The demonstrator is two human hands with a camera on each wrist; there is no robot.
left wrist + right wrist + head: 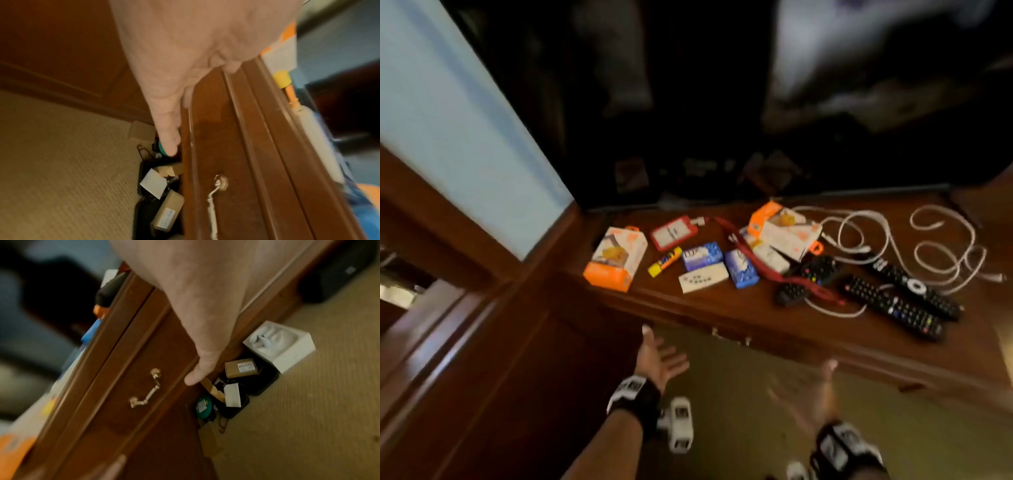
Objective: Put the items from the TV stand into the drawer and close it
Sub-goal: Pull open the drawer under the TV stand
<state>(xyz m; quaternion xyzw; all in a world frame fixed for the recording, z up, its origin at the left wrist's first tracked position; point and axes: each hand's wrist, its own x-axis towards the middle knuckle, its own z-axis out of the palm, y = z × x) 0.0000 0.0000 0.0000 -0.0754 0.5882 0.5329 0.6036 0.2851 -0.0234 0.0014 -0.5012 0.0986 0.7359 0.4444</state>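
Several items lie on the dark wooden TV stand (722,305): an orange box (616,258), a red badge holder (674,233) with a red lanyard, a yellow glue stick (664,262), two blue soap boxes (702,255), a white box (702,277), another orange-and-white box (784,228), three black remotes (893,305) and white cables (928,246). The drawer front (226,146) under the top looks closed, and its brass handle (146,389) hangs free. My left hand (664,353) and right hand (811,394) are spread open in front of the drawer, holding nothing. Motion blurs the right hand.
A large dark TV (722,102) stands at the back of the stand. On the carpet (308,418) under the stand lie a black tray (257,386) with cardboard boxes, a green roll (202,407) and a white foam box (283,345). A wooden panel (482,342) closes the left side.
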